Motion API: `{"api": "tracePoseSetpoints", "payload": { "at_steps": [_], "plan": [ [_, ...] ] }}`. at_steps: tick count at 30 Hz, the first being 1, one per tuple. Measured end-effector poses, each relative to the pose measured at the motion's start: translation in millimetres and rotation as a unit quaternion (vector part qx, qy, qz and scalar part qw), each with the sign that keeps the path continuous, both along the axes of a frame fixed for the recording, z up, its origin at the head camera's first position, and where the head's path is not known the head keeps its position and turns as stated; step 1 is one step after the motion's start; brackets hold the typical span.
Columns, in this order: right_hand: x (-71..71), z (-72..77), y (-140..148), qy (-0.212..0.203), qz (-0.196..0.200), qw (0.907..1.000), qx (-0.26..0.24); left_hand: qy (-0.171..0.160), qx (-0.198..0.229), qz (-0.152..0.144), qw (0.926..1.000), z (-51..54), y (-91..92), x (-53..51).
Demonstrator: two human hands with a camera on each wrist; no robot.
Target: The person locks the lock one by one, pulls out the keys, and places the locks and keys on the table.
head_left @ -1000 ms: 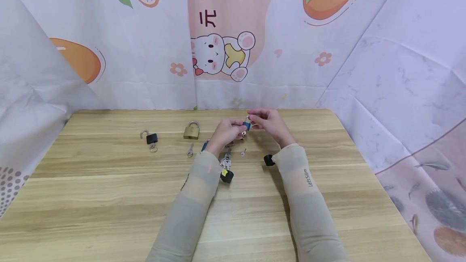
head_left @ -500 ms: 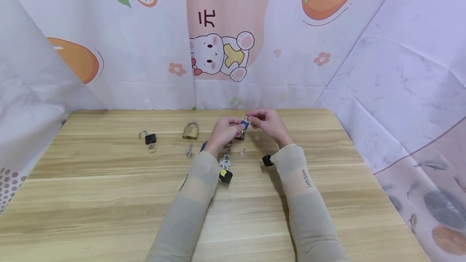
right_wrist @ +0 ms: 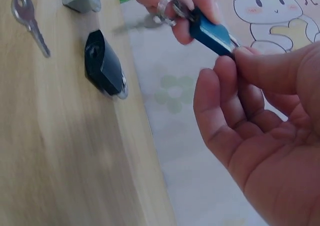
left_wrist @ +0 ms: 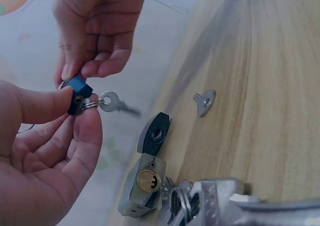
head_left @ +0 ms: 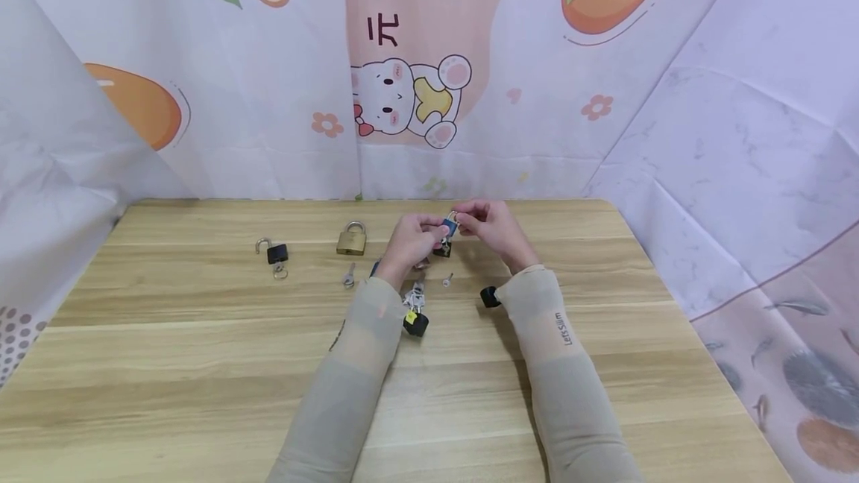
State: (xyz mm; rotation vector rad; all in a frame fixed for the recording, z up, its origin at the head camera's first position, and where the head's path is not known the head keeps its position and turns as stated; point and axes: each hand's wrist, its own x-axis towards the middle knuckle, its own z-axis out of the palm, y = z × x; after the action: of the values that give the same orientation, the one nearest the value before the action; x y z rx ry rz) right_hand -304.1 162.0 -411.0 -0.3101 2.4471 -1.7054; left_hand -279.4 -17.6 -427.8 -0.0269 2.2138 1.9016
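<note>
Between both hands a small blue padlock (head_left: 449, 227) is held above the far part of the table. My left hand (head_left: 411, 243) pinches its body between thumb and fingers, close to the keyhole end. My right hand (head_left: 495, 229) pinches the shackle at the other end. From the keyhole end hang a ring and a silver key (left_wrist: 112, 102), blurred in the left wrist view. Whether a key sits in the keyhole I cannot tell. The fingers partly hide the shackle, so whether it is locked does not show. A black padlock (right_wrist: 103, 65) lies below the hands.
Around lie a brass padlock (head_left: 351, 240), a black padlock with its shackle open (head_left: 277, 253), a loose key (head_left: 349, 275), a small key (head_left: 447, 280), a yellow-tagged black padlock (head_left: 416, 324) and a silver padlock (left_wrist: 145, 186). Another black lock (head_left: 491, 297) is beside the right wrist.
The blue padlock and both hands have shifted slightly left, and the padlock's tilt has changed a little. More of the black padlock below shows. Both hands keep their hold.
</note>
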Motion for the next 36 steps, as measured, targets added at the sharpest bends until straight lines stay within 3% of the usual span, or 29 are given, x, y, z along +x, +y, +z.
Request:
{"api": "tracePoseSetpoints", "payload": {
  "at_steps": [6,12,22,36],
  "plan": [
    [0.7,2.0,-5.8,0.017,-0.001,0.9998,0.014,0.003,0.03,0.015,0.9994,0.1,0.0,-1.3],
    [1.0,5.0,-6.7,0.017,-0.002,0.9998,0.013,0.006,0.031,0.01,0.9995,0.7,-1.2,-2.9],
    [-0.9,4.2,-1.3,0.037,0.006,0.9992,-0.013,0.004,0.088,-0.028,0.9957,0.6,-3.8,-4.0],
    [1.0,3.1,-0.6,0.054,-0.018,0.9969,-0.054,0.008,0.075,-0.063,0.9952,-4.1,-3.8,-2.7]
  ]
}}
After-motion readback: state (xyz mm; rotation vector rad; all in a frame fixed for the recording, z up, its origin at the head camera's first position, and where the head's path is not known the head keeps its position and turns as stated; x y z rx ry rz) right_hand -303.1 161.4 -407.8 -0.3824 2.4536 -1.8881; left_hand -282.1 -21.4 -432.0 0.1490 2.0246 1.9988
